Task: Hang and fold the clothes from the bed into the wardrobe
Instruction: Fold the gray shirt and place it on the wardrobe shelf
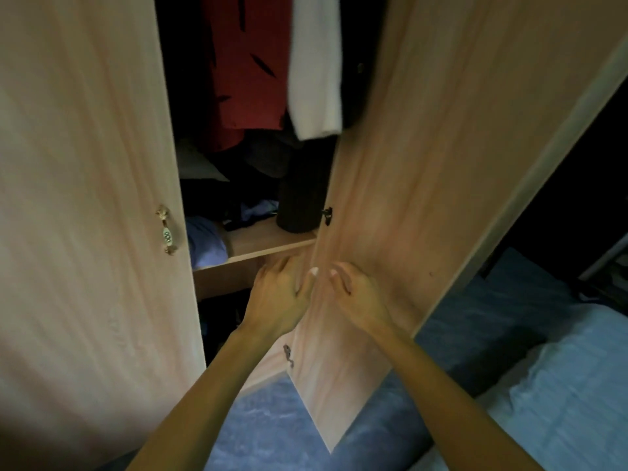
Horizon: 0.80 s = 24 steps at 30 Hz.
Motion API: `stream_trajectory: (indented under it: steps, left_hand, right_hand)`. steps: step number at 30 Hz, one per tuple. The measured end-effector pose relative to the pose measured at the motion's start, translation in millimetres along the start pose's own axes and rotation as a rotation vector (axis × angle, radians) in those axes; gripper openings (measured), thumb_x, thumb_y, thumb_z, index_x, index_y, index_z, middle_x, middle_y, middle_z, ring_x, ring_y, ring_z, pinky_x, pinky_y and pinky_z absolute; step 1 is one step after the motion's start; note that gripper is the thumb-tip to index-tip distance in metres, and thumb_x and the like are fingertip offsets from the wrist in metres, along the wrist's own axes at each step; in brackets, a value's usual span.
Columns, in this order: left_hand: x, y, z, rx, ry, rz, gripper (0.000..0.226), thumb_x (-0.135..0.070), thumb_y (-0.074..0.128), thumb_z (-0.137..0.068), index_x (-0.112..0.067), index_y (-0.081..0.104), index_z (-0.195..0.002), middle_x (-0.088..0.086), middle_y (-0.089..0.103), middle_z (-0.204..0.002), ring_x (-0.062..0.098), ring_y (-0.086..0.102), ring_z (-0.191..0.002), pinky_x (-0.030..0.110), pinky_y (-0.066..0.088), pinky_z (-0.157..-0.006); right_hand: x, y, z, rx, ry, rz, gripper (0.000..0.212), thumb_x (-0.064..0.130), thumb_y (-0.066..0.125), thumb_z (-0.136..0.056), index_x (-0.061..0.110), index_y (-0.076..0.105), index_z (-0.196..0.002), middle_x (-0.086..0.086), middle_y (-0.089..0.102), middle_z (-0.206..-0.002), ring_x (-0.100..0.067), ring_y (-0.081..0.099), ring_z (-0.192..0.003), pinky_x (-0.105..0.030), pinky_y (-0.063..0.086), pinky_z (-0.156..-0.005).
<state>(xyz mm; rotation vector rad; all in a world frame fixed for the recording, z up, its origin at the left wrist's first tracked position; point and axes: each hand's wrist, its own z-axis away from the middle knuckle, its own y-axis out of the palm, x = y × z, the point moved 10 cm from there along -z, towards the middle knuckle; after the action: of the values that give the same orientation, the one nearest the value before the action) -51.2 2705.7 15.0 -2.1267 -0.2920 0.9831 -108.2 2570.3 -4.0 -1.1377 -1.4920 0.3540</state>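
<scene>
Both hands, left (278, 297) and right (356, 297), pinch the right door's (390, 198) edge, fingers curled together on it; swung shut, it could trap fingertips or the hanging clothes (316, 62) inside the wardrobe.

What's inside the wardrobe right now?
Hanging: a red garment, a white one. On the shelf: blue clothes, a dark knit roll, dark heaps behind. Below the shelf is too dark to tell; both doors hide the sides.

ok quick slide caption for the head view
Both hands, left and right, grip the open wardrobe door's edge.
</scene>
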Motion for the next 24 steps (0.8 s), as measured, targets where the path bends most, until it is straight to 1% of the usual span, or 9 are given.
stream_trajectory:
  steps: [3, 7, 12, 15, 18, 19, 20, 22, 24]
  left_hand:
    - [-53.4, 21.9, -2.6, 0.018, 0.067, 0.016, 0.046, -0.041, 0.038, -0.093, -0.007, 0.060, -0.114, 0.011, 0.067, -0.106, 0.028, 0.062, -0.095, 0.036, 0.048, -0.084]
    - [-116.8, 65.8, -5.3, 0.064, 0.097, -0.009, 0.044, -0.037, 0.042, -0.097, -0.008, 0.054, -0.129, 0.010, 0.059, -0.127, 0.026, 0.055, -0.115, 0.036, 0.042, -0.099]
    - [-169.7, 103.1, -5.8, 0.086, 0.077, -0.074, 0.051, -0.043, 0.038, -0.097, -0.010, 0.047, -0.135, 0.009, 0.052, -0.136, 0.025, 0.049, -0.123, 0.035, 0.036, -0.104]
    - [-191.6, 107.9, -14.9, 0.063, 0.079, -0.127, 0.048, -0.039, 0.041, -0.098, -0.009, 0.048, -0.134, 0.009, 0.053, -0.135, 0.024, 0.049, -0.122, 0.035, 0.036, -0.104]
    - [-206.3, 104.1, -24.9, 0.021, 0.091, -0.176, 0.058, -0.049, 0.032, -0.095, -0.009, 0.049, -0.134, 0.009, 0.055, -0.133, 0.024, 0.051, -0.120, 0.036, 0.038, -0.102]
    - [-208.5, 101.0, -26.9, 0.008, 0.093, -0.186, 0.063, -0.052, 0.027, -0.092, -0.010, 0.050, -0.133, 0.009, 0.056, -0.131, 0.024, 0.053, -0.118, 0.037, 0.040, -0.101]
    - [-209.6, 96.6, -28.2, -0.008, 0.092, -0.195, 0.065, -0.053, 0.025, -0.090, -0.010, 0.051, -0.132, 0.008, 0.057, -0.129, 0.024, 0.054, -0.115, 0.037, 0.041, -0.099]
    - [-207.4, 85.7, -28.9, -0.042, 0.072, -0.214, 0.057, -0.049, 0.029, -0.091, -0.014, 0.052, -0.130, 0.006, 0.059, -0.125, 0.023, 0.056, -0.111, 0.035, 0.041, -0.095]
    - [-200.5, 72.6, -24.5, -0.083, 0.038, -0.214, 0.047, -0.043, 0.036, -0.092, -0.015, 0.056, -0.124, 0.004, 0.061, -0.119, 0.023, 0.057, -0.106, 0.032, 0.041, -0.091]
  right_hand:
    - [-37.6, -24.2, 21.8, -0.001, 0.030, -0.041, 0.033, 0.024, 0.045, -0.100, 0.014, 0.055, -0.130, -0.002, 0.062, -0.124, -0.009, 0.058, -0.104, -0.023, 0.045, -0.094]
    - [-85.3, -67.0, 47.7, -0.036, 0.066, -0.081, 0.035, 0.033, 0.044, -0.099, 0.020, 0.056, -0.129, 0.002, 0.063, -0.124, -0.015, 0.060, -0.108, -0.027, 0.047, -0.093]
    - [-148.6, -154.9, 70.7, -0.262, 0.166, -0.077, 0.033, 0.032, 0.048, -0.096, 0.017, 0.061, -0.122, 0.001, 0.066, -0.120, -0.017, 0.064, -0.101, -0.019, 0.043, -0.081]
    - [-175.5, -191.4, 61.3, -0.303, 0.235, -0.111, 0.045, 0.037, 0.047, -0.097, 0.015, 0.048, -0.136, -0.002, 0.057, -0.132, -0.018, 0.055, -0.117, -0.025, 0.040, -0.095]
    - [-167.9, -193.3, 28.7, -0.165, 0.197, -0.187, 0.054, 0.042, 0.045, -0.097, 0.016, 0.036, -0.143, -0.001, 0.048, -0.140, -0.020, 0.047, -0.128, -0.035, 0.039, -0.104]
    - [-162.6, -188.6, 18.8, -0.112, 0.191, -0.213, 0.049, 0.044, 0.045, -0.096, 0.016, 0.042, -0.137, 0.001, 0.054, -0.132, -0.021, 0.052, -0.121, -0.035, 0.045, -0.097]
    - [-157.6, -183.6, 11.1, -0.088, 0.188, -0.244, 0.040, 0.045, 0.047, -0.096, 0.016, 0.049, -0.123, 0.002, 0.061, -0.117, -0.021, 0.059, -0.107, -0.031, 0.050, -0.083]
    - [-148.3, -180.3, 5.4, -0.129, 0.195, -0.325, 0.026, 0.043, 0.054, -0.092, 0.018, 0.049, -0.098, 0.006, 0.059, -0.087, -0.013, 0.060, -0.078, -0.021, 0.042, -0.058]
    - [-141.8, -172.9, 6.8, -0.173, 0.185, -0.365, 0.024, 0.042, 0.058, -0.090, 0.022, 0.046, -0.093, 0.010, 0.055, -0.081, -0.009, 0.058, -0.071, -0.018, 0.041, -0.055]
